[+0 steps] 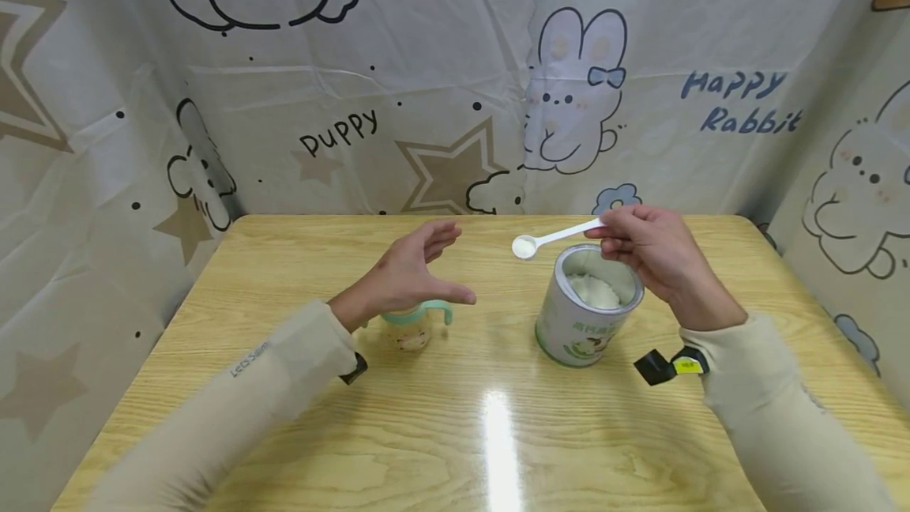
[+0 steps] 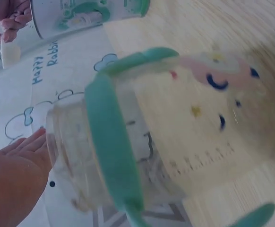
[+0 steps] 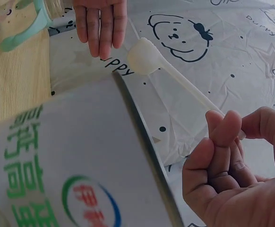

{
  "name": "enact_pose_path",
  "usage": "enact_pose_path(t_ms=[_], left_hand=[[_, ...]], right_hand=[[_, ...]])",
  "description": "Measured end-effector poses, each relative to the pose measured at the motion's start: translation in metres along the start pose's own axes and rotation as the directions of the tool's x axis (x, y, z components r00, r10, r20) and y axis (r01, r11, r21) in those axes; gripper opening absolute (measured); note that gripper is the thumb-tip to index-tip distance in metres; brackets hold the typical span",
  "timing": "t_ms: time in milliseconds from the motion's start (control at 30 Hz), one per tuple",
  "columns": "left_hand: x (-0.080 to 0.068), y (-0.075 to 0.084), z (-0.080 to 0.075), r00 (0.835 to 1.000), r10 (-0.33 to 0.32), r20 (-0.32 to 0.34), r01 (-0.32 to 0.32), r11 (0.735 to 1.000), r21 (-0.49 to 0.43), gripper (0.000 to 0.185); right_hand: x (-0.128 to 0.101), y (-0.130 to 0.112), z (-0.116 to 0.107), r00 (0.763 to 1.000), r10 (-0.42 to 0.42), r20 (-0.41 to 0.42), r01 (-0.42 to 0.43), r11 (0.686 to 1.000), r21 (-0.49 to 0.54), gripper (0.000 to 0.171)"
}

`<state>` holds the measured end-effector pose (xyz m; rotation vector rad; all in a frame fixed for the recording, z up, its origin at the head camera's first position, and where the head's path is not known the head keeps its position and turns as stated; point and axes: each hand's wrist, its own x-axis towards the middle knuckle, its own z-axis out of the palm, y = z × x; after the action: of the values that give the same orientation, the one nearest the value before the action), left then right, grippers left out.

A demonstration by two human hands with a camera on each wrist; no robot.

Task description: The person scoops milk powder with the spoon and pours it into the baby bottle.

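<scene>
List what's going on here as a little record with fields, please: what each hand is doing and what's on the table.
Right hand: pinches the handle of a white scoop, raised above the tin
Scoop contents: white powder in the bowl
Tin: open, upright, white powder inside
Left hand: open, fingers spread, hovering over the cup, holding nothing
Cup: small, clear, green handles, no lid
Table: light wood, glossy
Backdrop: cartoon puppy and rabbit sheet
</scene>
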<state>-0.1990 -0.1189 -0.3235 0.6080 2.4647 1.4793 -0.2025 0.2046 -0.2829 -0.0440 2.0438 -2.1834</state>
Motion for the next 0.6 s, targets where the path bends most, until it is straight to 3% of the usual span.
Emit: enact_pose_path(t_ms=[300,600], left_hand=[[-0.01,-0.007,-0.019,1.0,-0.008,-0.014,0.008,0.999,0.042,0.104],[-0.02,-0.019,-0.033,1.0,0.024,0.016,-0.024,0.998,0.053,0.102]], right_hand=[[0.003,0.001,0.012,1.0,-0.002,0.022,0.002,1.0,0.02,0.021],[0.005,0.0,0.026,1.0,-0.004,0.029,0.002,0.999,0.044,0.019]])
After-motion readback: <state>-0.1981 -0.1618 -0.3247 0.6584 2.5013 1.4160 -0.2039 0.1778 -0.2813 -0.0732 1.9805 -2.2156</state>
